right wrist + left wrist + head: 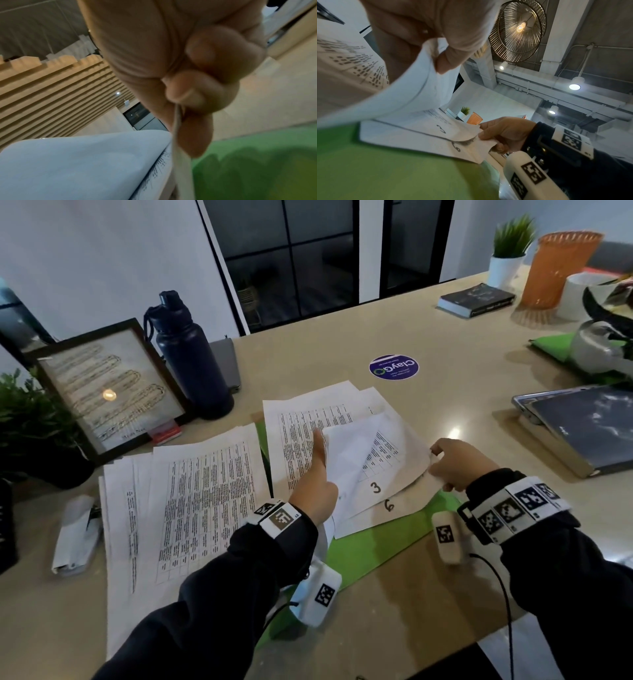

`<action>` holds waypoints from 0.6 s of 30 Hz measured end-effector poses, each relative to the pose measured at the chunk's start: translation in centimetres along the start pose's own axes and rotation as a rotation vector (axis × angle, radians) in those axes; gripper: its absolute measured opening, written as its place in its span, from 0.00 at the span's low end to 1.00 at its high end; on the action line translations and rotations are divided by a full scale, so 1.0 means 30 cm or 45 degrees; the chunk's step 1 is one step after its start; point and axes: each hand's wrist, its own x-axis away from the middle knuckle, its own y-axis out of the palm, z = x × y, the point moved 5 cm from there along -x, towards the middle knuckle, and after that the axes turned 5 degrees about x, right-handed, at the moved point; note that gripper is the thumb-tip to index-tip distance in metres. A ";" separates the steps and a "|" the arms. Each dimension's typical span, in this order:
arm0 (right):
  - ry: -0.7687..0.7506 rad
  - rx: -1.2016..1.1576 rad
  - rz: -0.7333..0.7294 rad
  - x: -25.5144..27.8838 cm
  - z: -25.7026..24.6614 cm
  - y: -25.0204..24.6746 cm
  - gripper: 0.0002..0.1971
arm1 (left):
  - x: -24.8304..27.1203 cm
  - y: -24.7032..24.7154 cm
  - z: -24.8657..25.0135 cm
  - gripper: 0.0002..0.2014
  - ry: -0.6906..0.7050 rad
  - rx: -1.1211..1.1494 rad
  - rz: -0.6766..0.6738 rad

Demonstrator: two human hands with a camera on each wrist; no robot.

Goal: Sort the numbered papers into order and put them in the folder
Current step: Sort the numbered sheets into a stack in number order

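Observation:
A green folder (376,546) lies open on the table under a pile of printed, numbered papers. Its top visible sheets are marked 3 (376,487) and 6 (388,505). My left hand (317,481) grips a lifted sheet (349,460) that curls over blank side up, thumb raised. The left wrist view shows that sheet (402,94) bending above the folder (393,169). My right hand (455,462) pinches the right corner of the sheets marked 3 and 6. In the right wrist view its fingers (188,88) close on the paper edge (176,121). A second pile (191,508) lies to the left.
A dark water bottle (191,357), a framed picture (109,392) and a plant (30,419) stand at the back left. A laptop (582,426) lies at the right. Further back are a book (476,299), an orange basket (561,268) and a round sticker (394,368).

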 end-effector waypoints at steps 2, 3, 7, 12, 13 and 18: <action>0.021 0.017 -0.142 0.009 -0.008 0.015 0.06 | 0.001 -0.011 0.003 0.45 0.029 -0.043 0.073; 0.013 0.036 -0.192 0.014 -0.012 0.019 0.05 | 0.003 -0.013 0.004 0.44 0.039 -0.050 0.093; -0.159 0.018 -0.038 0.013 -0.026 -0.013 0.13 | 0.001 -0.020 0.003 0.41 0.080 -0.063 0.115; -0.315 -0.154 0.517 0.004 0.003 -0.121 0.13 | -0.003 -0.037 -0.014 0.37 0.017 -0.054 0.140; -0.301 -0.188 0.590 0.010 0.014 -0.150 0.12 | 0.002 -0.038 -0.012 0.38 0.003 -0.052 0.133; -0.358 -0.199 0.483 0.036 0.026 -0.254 0.14 | 0.010 -0.030 0.011 0.38 0.026 -0.021 0.094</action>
